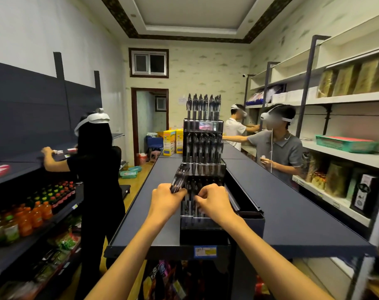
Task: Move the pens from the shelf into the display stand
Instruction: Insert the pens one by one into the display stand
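Observation:
A tall tiered black display stand [202, 229] stands on the dark grey shelf top [292, 213] in front of me. Black pens fill its upper tiers [203, 107] and its lower rows. My left hand [167, 200] grips a bundle of black pens [179, 178] that points up and away, just left of the stand's lower tier. My right hand [212, 201] has its fingers curled and pinches a pen in the stand's lowest row. An open dark box [249, 215] sits right beside the stand.
A person in black [97, 169] stands at the left shelf of juice bottles [32, 215]. Two more people [277, 146] work at the right-hand shelves. Yellow boxes [172, 141] stand at the shelf top's far end. Snack packets hang below the front edge.

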A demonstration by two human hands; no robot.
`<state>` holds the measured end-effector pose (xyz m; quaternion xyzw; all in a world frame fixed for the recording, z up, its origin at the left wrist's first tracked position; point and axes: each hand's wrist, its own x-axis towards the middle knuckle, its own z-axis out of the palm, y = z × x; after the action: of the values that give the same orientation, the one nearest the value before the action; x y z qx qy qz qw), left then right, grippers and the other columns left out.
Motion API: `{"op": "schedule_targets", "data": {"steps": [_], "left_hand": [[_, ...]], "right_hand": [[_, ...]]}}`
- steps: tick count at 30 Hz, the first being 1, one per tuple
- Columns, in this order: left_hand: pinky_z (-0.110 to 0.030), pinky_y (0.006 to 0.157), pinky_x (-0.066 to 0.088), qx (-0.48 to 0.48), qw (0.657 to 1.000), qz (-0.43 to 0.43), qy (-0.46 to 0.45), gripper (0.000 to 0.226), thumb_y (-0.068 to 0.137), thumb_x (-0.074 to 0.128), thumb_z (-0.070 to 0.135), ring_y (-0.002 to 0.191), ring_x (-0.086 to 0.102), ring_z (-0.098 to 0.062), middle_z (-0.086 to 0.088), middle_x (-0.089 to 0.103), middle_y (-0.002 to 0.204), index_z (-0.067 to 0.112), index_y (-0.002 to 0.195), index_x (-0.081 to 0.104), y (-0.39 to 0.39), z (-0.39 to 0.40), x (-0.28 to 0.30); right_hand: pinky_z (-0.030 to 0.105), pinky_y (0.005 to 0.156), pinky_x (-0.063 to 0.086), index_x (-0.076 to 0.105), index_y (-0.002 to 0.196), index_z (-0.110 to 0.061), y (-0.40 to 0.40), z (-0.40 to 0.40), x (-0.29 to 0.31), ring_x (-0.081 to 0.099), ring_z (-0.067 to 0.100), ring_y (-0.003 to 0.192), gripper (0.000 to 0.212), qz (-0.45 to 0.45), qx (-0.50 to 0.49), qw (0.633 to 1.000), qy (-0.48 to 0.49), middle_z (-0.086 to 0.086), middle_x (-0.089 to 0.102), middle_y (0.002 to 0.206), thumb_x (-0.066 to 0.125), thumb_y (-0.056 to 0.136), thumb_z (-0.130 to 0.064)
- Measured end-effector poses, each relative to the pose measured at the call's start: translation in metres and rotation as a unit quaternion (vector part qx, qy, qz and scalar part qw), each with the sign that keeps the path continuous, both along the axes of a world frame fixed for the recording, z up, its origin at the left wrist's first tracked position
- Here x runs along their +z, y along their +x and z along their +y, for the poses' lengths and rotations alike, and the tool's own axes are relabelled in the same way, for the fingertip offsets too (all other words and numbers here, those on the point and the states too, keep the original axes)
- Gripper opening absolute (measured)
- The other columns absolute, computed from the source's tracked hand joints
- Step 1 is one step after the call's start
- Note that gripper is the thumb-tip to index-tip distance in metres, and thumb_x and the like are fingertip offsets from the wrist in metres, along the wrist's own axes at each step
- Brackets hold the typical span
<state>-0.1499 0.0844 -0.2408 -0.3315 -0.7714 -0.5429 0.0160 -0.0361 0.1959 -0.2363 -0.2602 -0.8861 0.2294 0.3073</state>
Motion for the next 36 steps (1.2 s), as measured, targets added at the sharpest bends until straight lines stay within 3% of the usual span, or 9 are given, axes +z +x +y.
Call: {"op": "schedule_targets", "data": {"steps": [3, 5, 9, 13, 21, 23, 27, 32, 36], "left_hand": [[-0.021, 0.033, 0.038, -0.015, 1.0, 0.001, 0.002, 0.033, 0.08, 0.07, 0.034, 0.034, 0.047, -0.007, 0.006, 0.054, 0.042, 0.02, 0.052, 0.061, -0.003, 0.003, -0.005], [-0.018, 0.033, 0.035, -0.029, 1.0, -0.005, 0.008, 0.026, 0.077, 0.07, 0.045, 0.033, 0.048, -0.006, 0.007, 0.056, 0.041, 0.032, 0.055, 0.065, -0.003, 0.002, -0.004], [-0.019, 0.035, 0.037, -0.069, 0.997, -0.035, 0.021, 0.029, 0.066, 0.062, 0.065, 0.037, 0.057, -0.011, -0.002, 0.065, 0.048, 0.038, 0.064, 0.072, 0.001, 0.001, 0.0], [-0.019, 0.035, 0.035, -0.106, 0.993, -0.05, 0.006, 0.039, 0.064, 0.069, 0.071, 0.037, 0.055, -0.011, -0.006, 0.067, 0.052, 0.032, 0.064, 0.074, 0.005, 0.001, 0.002], [-0.02, 0.035, 0.038, -0.146, 0.986, -0.083, -0.016, 0.025, 0.077, 0.079, 0.056, 0.039, 0.058, -0.012, -0.005, 0.074, 0.064, 0.031, 0.076, 0.078, 0.002, -0.002, -0.006], [-0.018, 0.034, 0.034, -0.089, 0.994, -0.06, -0.018, 0.025, 0.079, 0.079, 0.05, 0.035, 0.05, -0.004, 0.005, 0.067, 0.052, 0.031, 0.064, 0.074, -0.004, -0.001, -0.012], [-0.02, 0.034, 0.025, 0.077, 0.997, -0.003, -0.02, 0.043, 0.078, 0.068, 0.032, 0.033, 0.037, -0.007, 0.009, 0.039, 0.034, 0.022, 0.043, 0.047, -0.02, 0.001, -0.017], [-0.023, 0.041, 0.027, 0.078, 0.995, 0.043, -0.04, 0.034, 0.07, 0.065, 0.036, 0.035, 0.039, -0.008, 0.011, 0.039, 0.035, 0.024, 0.044, 0.047, -0.025, 0.003, -0.016], [-0.022, 0.042, 0.031, 0.059, 0.995, 0.054, -0.057, 0.021, 0.062, 0.067, 0.033, 0.035, 0.035, -0.01, 0.011, 0.039, 0.037, 0.033, 0.048, 0.051, -0.026, 0.002, -0.019]], "right_hand": [[0.035, 0.078, 0.059, 0.076, 0.075, -0.011, 0.005, -0.002, 0.003, 0.07, 0.017, 0.074, 0.028, -0.015, -0.024, 0.998, 0.047, 0.003, 0.072, 0.069, 0.074, 0.089, -0.035], [0.034, 0.072, 0.059, 0.077, 0.074, -0.014, 0.008, -0.006, 0.013, 0.069, 0.013, 0.066, 0.023, 0.045, -0.03, 0.997, 0.05, -0.001, 0.072, 0.065, 0.073, 0.087, -0.032], [0.028, 0.074, 0.061, 0.08, 0.091, -0.016, 0.012, -0.012, 0.034, 0.073, 0.013, 0.074, 0.01, 0.146, 0.135, 0.957, -0.213, 0.004, 0.078, 0.08, 0.074, 0.09, -0.025], [0.018, 0.067, 0.048, 0.079, 0.099, -0.016, 0.019, -0.01, 0.033, 0.064, -0.006, 0.073, 0.018, 0.146, 0.159, 0.942, -0.257, -0.004, 0.078, 0.088, 0.074, 0.091, -0.032], [0.028, 0.068, 0.061, 0.067, 0.099, -0.004, 0.017, 0.01, 0.035, 0.077, 0.023, 0.081, 0.018, 0.302, 0.099, 0.865, -0.388, 0.011, 0.074, 0.089, 0.058, 0.102, -0.02], [0.033, 0.067, 0.062, 0.064, 0.099, -0.002, 0.019, 0.018, 0.037, 0.077, 0.026, 0.078, 0.016, 0.326, 0.069, 0.871, -0.361, 0.015, 0.073, 0.091, 0.056, 0.103, -0.016], [0.035, 0.06, 0.063, 0.064, 0.089, -0.012, 0.023, 0.023, 0.032, 0.075, 0.022, 0.07, 0.011, 0.282, 0.018, 0.939, -0.195, 0.011, 0.074, 0.084, 0.06, 0.098, -0.015], [0.046, 0.076, 0.062, 0.067, 0.108, -0.013, 0.018, 0.02, 0.029, 0.071, 0.021, 0.081, 0.017, 0.214, -0.01, 0.975, -0.053, 0.005, 0.071, 0.089, 0.06, 0.1, -0.026], [0.022, 0.067, 0.051, 0.068, 0.108, -0.014, 0.013, 0.017, 0.024, 0.062, 0.007, 0.074, 0.018, 0.194, -0.023, 0.981, 0.02, -0.004, 0.066, 0.085, 0.061, 0.1, -0.029]]}}
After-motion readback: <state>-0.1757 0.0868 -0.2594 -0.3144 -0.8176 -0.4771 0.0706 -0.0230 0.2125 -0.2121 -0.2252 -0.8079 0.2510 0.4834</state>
